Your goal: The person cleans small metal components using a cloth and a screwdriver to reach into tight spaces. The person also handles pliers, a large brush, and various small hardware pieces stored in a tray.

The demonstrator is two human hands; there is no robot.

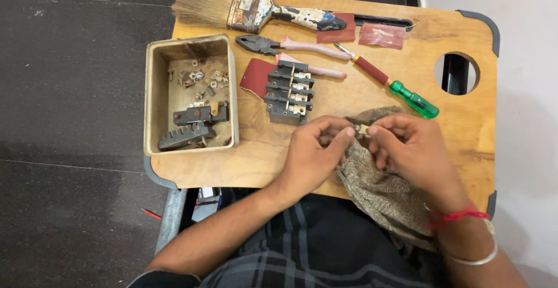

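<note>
Your left hand and right hand meet at desk centre, both grips pinching one small metal part over a brown cloth. Black switch block at 11 o'clock of your hands; beige tray of screws at 9; pliers, screwdriver, paintbrush at 12.

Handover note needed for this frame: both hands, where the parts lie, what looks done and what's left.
Left hand and right hand pinch a small metal piece between fingertips over a brown cloth.
Black switch block lies mid-table on red sandpaper; pliers, screwdriver and paintbrush lie behind it.
Metal tray holds screws and two dark parts.
Done: block stripped of some parts, apparently. Left: cannot tell.
</note>
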